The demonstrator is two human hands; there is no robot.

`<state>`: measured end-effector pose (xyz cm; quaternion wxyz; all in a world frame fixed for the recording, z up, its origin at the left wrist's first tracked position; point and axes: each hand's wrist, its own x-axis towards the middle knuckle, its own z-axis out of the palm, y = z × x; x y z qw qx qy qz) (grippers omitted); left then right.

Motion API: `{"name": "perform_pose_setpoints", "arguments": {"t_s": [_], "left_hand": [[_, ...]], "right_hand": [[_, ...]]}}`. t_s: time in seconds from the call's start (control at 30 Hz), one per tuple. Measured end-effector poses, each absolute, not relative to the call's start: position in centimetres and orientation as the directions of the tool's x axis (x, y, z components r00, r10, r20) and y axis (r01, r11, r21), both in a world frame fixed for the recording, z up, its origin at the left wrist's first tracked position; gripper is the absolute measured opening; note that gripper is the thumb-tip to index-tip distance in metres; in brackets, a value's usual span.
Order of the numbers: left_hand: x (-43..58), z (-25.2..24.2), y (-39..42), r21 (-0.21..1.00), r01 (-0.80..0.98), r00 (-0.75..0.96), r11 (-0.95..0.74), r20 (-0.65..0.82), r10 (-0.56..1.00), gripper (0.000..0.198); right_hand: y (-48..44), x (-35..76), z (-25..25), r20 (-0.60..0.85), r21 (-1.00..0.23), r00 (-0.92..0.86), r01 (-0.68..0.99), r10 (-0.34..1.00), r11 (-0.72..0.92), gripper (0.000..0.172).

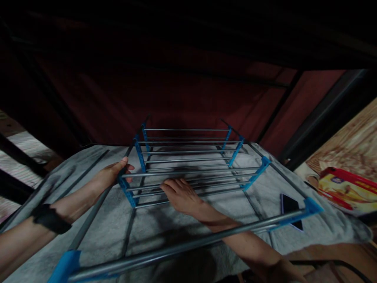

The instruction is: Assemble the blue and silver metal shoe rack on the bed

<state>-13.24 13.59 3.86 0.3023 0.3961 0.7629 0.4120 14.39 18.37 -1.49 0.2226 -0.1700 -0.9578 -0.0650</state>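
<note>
Nearest me, the metal rack rests on grey cloth, a phone lying toward the right. My right hand bends over inner rods; I cannot tell whether its fingers grasp one. My left hand clamps the rack's left side by a blue joint. A dark red surface rises beyond.

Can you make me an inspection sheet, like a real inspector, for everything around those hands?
Surface: grey cloth, wrinkled.
Job's things: metal-rod rack with blue connectors.
Clutter: phone lying on the right; red-and-yellow package farther right.
Hands: left hand holds the rack's left side by a connector; right hand is at the middle rods, grip unclear.
Cables: dark curved strip, lower right; cannot tell if cable.
Surroundings: dark red backing behind.
</note>
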Motion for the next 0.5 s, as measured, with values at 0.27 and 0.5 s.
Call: {"name": "perform_pose_setpoints", "arguments": {"t_s": [0.27, 0.5], "left_hand": [[-12.3, 4.8, 13.3, 0.930, 0.077, -0.492, 0.360, -0.279, 0.825, 0.054], [-10.9, 3.3, 11.7, 0.962, -0.217, -0.386, 0.169, -0.243, 0.890, 0.052]], "right_hand": [[19.8, 13.0, -3.2, 0.347, 0.012, -0.840, 0.449, 0.417, 0.894, 0.020], [19.6, 12.2, -2.7, 0.314, -0.068, -0.836, 0.453, 0.450, 0.889, 0.020]]}}
